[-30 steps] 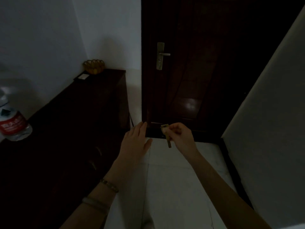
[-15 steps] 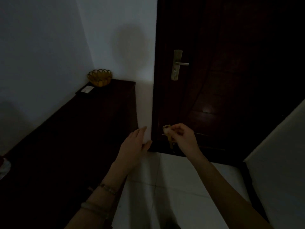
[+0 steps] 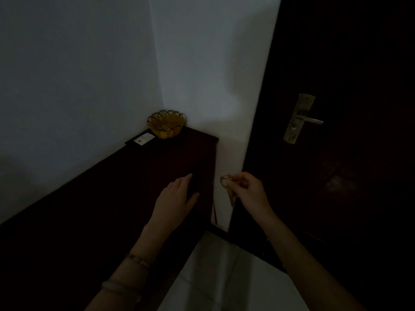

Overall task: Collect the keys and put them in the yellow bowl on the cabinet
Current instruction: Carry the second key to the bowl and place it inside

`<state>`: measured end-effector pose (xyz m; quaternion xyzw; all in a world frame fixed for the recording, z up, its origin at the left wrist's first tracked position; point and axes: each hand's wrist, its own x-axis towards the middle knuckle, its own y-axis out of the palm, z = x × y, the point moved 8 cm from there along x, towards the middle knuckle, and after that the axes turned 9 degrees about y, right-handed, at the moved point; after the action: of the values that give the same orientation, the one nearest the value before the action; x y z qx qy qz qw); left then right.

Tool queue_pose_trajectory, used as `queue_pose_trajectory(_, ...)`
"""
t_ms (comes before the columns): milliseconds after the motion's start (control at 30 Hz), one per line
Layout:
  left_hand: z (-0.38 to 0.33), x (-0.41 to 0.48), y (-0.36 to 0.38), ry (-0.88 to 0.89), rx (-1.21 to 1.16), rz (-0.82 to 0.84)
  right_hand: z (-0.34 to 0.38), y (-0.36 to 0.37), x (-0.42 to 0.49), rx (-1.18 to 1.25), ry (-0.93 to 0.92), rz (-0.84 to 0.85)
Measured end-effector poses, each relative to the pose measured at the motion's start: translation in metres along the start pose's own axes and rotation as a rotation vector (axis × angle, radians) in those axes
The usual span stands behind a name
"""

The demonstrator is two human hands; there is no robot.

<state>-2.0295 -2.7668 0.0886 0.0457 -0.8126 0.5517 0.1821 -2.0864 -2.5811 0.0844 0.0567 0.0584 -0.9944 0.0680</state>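
Note:
In dim light, my right hand (image 3: 247, 191) pinches brass keys (image 3: 229, 194), which hang down from its fingertips in the air just right of the cabinet's end. A yellow scalloped glass bowl (image 3: 166, 124) stands at the far corner of the dark wooden cabinet (image 3: 112, 198), against the wall. My left hand (image 3: 176, 204) hovers flat over the cabinet's right edge, fingers apart and holding nothing. The bowl lies well beyond both hands.
A small dark tray with a white card (image 3: 143, 139) lies beside the bowl. A dark door (image 3: 336, 176) with a metal handle (image 3: 302, 118) stands to the right. Pale tiled floor (image 3: 215, 277) shows below, between cabinet and door.
The view has swung left and closer to the cabinet; the bowl looks larger and nearer. Both hands have moved towards the cabinet, the right still holding the keys.

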Motion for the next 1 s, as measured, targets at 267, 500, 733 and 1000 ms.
queue_pose_trajectory(267,0.052,0.05,0.009,-0.246,-0.024,-0.094,0.013,0.02,0.1,-0.056,-0.018,0.165)
queue_pose_trajectory(500,0.106,0.085,0.01,-0.346,0.019,-0.147,0.023,0.064,0.174,-0.096,-0.037,0.28)
queue_pose_trajectory(733,0.168,0.142,0.001,-0.418,0.11,-0.228,0.058,0.126,0.261,-0.085,-0.086,0.384)
queue_pose_trajectory(1000,0.218,0.205,-0.008,-0.423,0.152,-0.255,0.083,0.173,0.353,-0.093,-0.111,0.422)
